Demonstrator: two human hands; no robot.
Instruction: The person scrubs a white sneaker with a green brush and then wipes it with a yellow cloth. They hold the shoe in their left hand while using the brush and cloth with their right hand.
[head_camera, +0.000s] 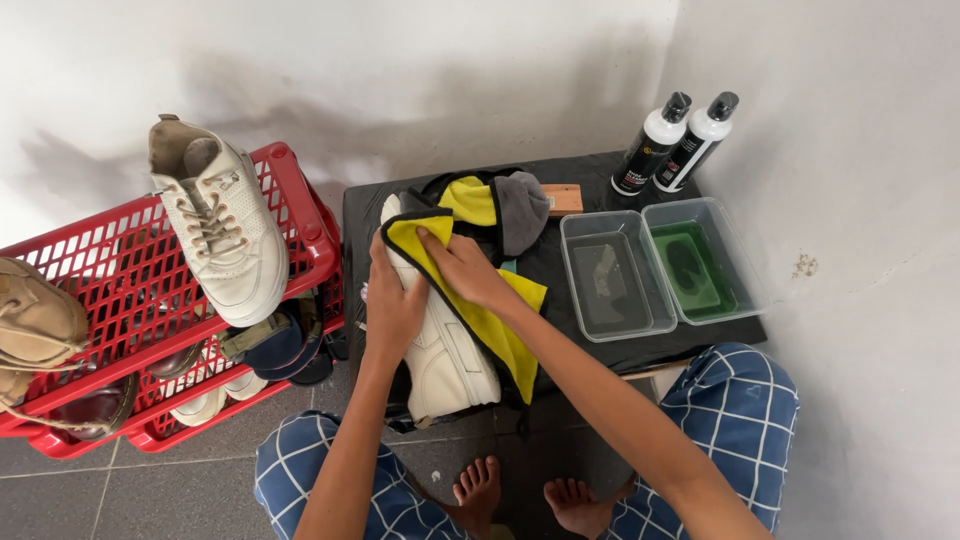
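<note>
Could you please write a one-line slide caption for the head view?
Left hand steadies a white sneaker while right hand presses a yellow cloth on it.

Much of the white leather sneaker (445, 350) is covered by the yellow cloth with black edging (480, 300) and both hands. The tan suede shoe (35, 320) is cut off by the left edge. The shoes under the red plastic basket (300, 215) are mostly hidden.

**Around the low black table**

Two clear plastic tubs sit side by side on the right of the table (640, 352): the left tub (615, 275) holds greyish water, the right tub (703, 258) green. Beyond them, two white bottles with black caps (673, 143) lean by the wall. A wooden brush (563, 198) lies at the far edge. On the left, a red crate (300, 215) carries a white sneaker (222, 222) and tan shoes (38, 320).
</note>
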